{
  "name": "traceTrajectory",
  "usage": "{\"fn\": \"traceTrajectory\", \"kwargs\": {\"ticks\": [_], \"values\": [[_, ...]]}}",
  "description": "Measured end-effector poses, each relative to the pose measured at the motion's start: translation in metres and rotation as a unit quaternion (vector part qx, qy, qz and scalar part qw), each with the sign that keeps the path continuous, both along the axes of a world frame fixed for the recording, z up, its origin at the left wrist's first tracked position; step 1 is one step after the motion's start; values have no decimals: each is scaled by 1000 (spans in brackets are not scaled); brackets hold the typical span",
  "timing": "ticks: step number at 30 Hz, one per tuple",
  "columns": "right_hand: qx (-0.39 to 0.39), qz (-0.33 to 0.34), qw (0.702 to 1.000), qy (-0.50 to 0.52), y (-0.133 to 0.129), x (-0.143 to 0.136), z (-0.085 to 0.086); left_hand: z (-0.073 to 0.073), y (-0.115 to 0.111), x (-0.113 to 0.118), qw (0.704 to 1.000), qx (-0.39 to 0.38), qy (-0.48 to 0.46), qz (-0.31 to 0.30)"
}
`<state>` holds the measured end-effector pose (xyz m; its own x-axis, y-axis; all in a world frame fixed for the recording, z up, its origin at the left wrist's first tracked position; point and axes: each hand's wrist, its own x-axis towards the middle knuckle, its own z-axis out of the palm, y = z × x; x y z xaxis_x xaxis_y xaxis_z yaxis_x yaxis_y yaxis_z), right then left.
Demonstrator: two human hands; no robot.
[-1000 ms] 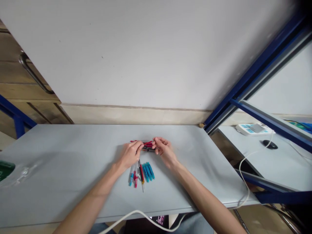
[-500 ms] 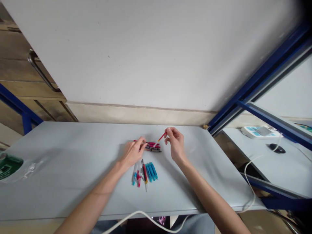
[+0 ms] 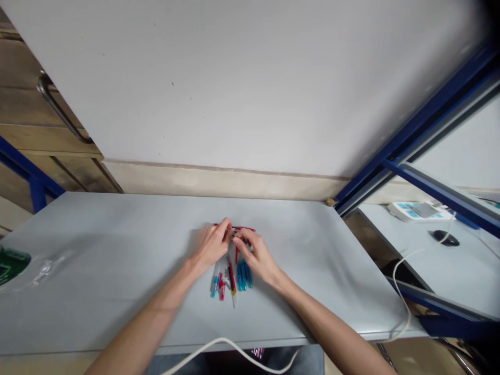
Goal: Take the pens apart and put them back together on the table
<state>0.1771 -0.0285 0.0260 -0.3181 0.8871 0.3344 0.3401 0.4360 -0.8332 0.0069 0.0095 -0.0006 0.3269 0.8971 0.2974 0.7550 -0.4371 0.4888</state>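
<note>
My left hand (image 3: 213,244) rests at the middle of the table, its thumb and fingers pinched together; what they grip is hidden. Close beside it, my right hand (image 3: 255,255) is closed on a red pen refill (image 3: 236,255), which points down from its fingertips. Behind the two hands lie pink pens (image 3: 248,228), mostly covered by the fingers. Nearer the front edge are several blue pen barrels (image 3: 244,276), a clear tube with a blue end (image 3: 215,286), a pink-ended piece (image 3: 222,287) and slim red and black refills (image 3: 232,278).
A clear plastic bottle with a green label (image 3: 13,264) lies at the table's left edge. A white cable (image 3: 222,341) loops across the front edge. At the right, beyond a blue metal frame (image 3: 390,151), a black mouse (image 3: 446,238) and a white device (image 3: 417,212) sit on another table.
My right hand has moved left and down, bringing the red refill beside my left hand. The refill, tilted upward before, now points down. My left hand has hardly moved.
</note>
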Motion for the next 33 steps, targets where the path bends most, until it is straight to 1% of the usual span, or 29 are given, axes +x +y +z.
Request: {"fn": "traceTrajectory", "kwargs": {"ticks": [2,4,6,9,12,14,16,19,21,23,25,27,29,31,33], "values": [[2,-9,1000,-10,0,1,0,0,0,0,1000,-1,7,6],[4,-4,1000,-27,-1,0,-2,1,-1,0,1000,0,11,10],[3,4,998,-58,-1,-1,-6,1,-1,0,1000,7,12,15],[5,-8,993,-118,-1,-3,-12,2,-1,-2,999,19,6,30],[15,-22,986,-162,-1,-3,-16,6,0,-4,998,26,4,50],[20,-29,984,-173,-2,-2,-17,12,-2,-6,997,24,13,72],[21,-31,984,-176,-3,-1,-15,20,-9,-10,994,15,38,98],[30,-40,983,-174,0,5,-12,27,-31,-19,988,-10,85,128],[54,-66,982,-171,6,13,-11,26,-47,-26,987,-42,76,138],[82,-90,977,-177,15,23,-13,21,-59,-32,986,-90,41,132],[95,-84,973,-195,24,33,-17,15,-65,-34,986,-113,25,123],[96,-58,970,-213,31,39,-23,10,-67,-33,986,-113,34,113],[98,-39,969,-225,34,42,-28,8,-66,-28,987,-107,58,105],[111,-31,965,-234,34,42,-30,10,-62,-23,986,-100,82,104],[135,-26,961,-241,32,41,-29,14,-54,-18,989,-68,86,102]]}}
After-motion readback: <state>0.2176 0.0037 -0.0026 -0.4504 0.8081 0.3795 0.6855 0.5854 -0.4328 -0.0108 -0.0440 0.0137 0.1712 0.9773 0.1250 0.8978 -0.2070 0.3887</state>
